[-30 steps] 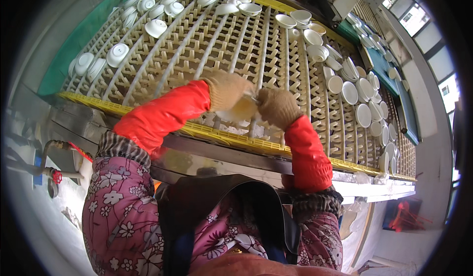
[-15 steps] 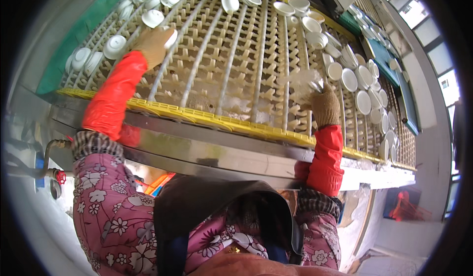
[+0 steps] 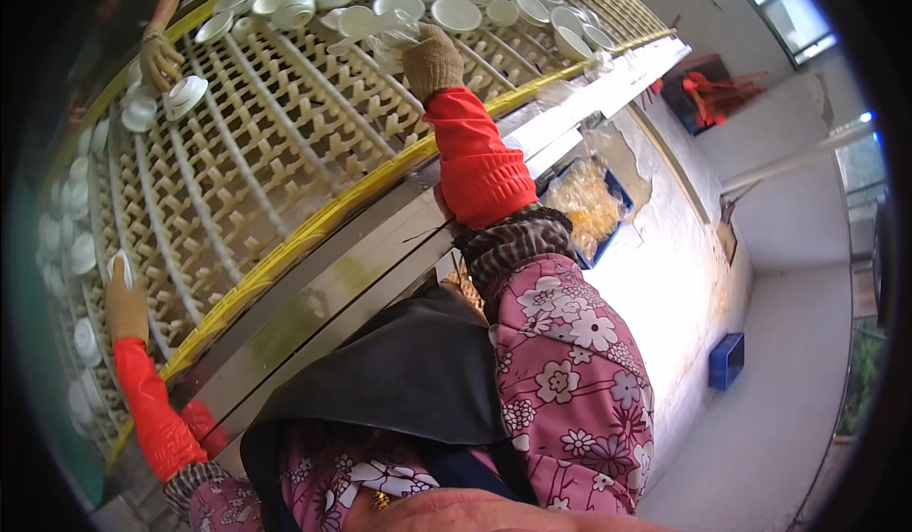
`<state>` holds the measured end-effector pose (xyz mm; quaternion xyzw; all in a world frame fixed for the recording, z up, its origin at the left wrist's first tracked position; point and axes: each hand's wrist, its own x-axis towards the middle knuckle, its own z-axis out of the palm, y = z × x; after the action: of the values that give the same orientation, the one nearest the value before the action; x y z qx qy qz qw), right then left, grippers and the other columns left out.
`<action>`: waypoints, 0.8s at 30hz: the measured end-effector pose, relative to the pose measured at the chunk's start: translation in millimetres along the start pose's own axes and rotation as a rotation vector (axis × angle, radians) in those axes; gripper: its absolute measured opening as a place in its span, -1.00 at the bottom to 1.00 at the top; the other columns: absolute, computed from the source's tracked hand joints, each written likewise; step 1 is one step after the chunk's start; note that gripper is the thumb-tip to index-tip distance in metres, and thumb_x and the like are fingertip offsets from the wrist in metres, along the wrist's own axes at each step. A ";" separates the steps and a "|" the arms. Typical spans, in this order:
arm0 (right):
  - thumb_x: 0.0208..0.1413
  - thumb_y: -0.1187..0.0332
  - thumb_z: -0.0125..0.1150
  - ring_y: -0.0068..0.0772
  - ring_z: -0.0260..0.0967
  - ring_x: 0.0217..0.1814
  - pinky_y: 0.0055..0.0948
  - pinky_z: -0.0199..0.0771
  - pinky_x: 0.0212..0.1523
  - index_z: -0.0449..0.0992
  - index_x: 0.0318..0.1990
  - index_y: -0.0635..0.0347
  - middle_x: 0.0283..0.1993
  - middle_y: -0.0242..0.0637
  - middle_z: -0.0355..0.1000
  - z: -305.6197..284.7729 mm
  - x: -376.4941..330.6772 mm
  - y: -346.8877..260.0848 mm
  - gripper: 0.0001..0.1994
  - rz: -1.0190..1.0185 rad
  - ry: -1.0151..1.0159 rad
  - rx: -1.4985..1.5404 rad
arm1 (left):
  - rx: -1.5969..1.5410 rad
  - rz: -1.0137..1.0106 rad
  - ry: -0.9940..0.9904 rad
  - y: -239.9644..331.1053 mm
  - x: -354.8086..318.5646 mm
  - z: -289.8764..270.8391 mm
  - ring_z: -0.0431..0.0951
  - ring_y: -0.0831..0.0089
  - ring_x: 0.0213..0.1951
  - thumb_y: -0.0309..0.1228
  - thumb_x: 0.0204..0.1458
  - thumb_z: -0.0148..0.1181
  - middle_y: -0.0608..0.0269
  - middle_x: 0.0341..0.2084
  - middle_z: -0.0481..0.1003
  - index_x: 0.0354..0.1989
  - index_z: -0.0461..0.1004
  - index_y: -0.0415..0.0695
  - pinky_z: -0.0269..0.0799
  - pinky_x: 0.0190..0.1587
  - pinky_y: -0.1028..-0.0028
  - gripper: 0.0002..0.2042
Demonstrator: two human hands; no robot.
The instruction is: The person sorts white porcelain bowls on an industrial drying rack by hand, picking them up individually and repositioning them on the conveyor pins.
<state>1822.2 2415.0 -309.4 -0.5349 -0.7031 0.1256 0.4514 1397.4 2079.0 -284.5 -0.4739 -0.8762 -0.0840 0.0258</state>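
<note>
My left hand (image 3: 126, 306), in a tan glove and red sleeve, is over the left part of a pegged conveyor (image 3: 223, 166). Its fingers are closed on a small white bowl (image 3: 120, 268), largely hidden by the glove. My right hand (image 3: 434, 62), in a brown glove, reaches further right along the conveyor, its fingers closed on crumpled clear plastic film (image 3: 388, 46). Just beyond it are white bowls, the nearest being a round bowl (image 3: 456, 14). At the far side, a co-worker's gloved hand (image 3: 160, 57) hovers beside another white bowl (image 3: 185, 97).
A yellow edge strip (image 3: 285, 252) borders the conveyor's near side, above a steel ledge (image 3: 313, 290). More white bowls (image 3: 84, 252) line the left. A blue crate (image 3: 587, 211) of plastic scraps sits below right, and a small blue bin (image 3: 727, 361) lies farther off.
The view has swung to the right. My right hand has moved along the conveyor to the bowls with the plastic film. My left hand still has a white bowl; a co-worker's arm shows more fully.
</note>
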 end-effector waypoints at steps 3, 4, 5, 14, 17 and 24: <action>-0.03 0.34 0.04 -0.03 0.42 0.00 -0.22 0.40 0.00 0.54 -0.14 0.06 -0.11 -0.11 0.50 -16.7 4.3 20.8 -0.72 -0.106 0.152 -0.257 | 0.025 -0.037 0.041 -9.0 -5.7 -7.9 0.29 -0.04 0.18 -0.37 0.12 0.03 -0.13 0.18 0.28 0.27 0.19 -0.19 0.22 0.17 0.23 -0.49; -0.04 0.34 0.04 -0.05 0.41 0.03 -0.22 0.39 0.02 0.54 -0.13 0.04 -0.07 -0.12 0.49 -28.3 -3.3 19.8 -0.71 -0.203 0.175 -0.398 | 0.044 -0.090 0.060 -22.6 -10.2 -11.1 0.28 -0.02 0.19 -0.37 0.14 0.02 -0.10 0.19 0.27 0.27 0.18 -0.18 0.21 0.18 0.24 -0.50; -0.04 0.33 0.05 -0.06 0.40 0.05 -0.21 0.38 0.05 0.54 -0.13 0.03 -0.04 -0.14 0.47 -44.2 -11.3 33.8 -0.71 -0.261 0.162 -0.538 | 0.056 -0.105 0.069 -35.8 -12.9 -12.0 0.28 0.00 0.20 -0.36 0.15 0.01 -0.08 0.21 0.25 0.28 0.18 -0.18 0.21 0.18 0.25 -0.50; -0.01 0.19 0.11 -0.17 0.33 0.19 -0.20 0.27 0.18 0.49 0.03 0.00 0.13 -0.25 0.41 -256.8 -45.0 237.8 -0.60 0.086 0.028 -1.028 | 0.030 -0.340 -0.108 -71.2 -14.2 20.4 0.31 0.03 0.16 -0.18 0.22 -0.14 -0.05 0.19 0.29 0.23 0.25 -0.24 0.20 0.18 0.28 -0.51; -0.04 -0.07 0.22 -0.07 0.28 0.25 -0.15 0.23 0.23 0.44 0.10 0.08 0.18 -0.10 0.36 -297.4 -43.7 246.4 -0.41 0.731 -0.103 -0.995 | -0.068 -0.362 -0.100 -52.7 -18.3 25.0 0.35 0.04 0.13 -0.16 0.21 -0.14 -0.05 0.13 0.35 0.17 0.31 -0.27 0.21 0.16 0.30 -0.52; -0.12 -0.25 0.22 0.04 0.26 0.26 -0.18 0.25 0.22 0.34 0.16 0.27 0.18 0.10 0.32 -323.6 3.9 276.4 -0.17 0.529 -0.025 -0.739 | -0.222 -0.177 0.002 152.2 -7.6 35.8 0.41 0.14 0.08 -0.18 0.20 -0.08 0.02 0.04 0.44 0.12 0.36 -0.27 0.23 0.13 0.35 -0.55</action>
<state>2247.6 2428.7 -308.2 -0.8199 -0.5452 -0.0165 0.1739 1529.9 2160.5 -302.0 -0.3948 -0.8997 -0.1829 -0.0336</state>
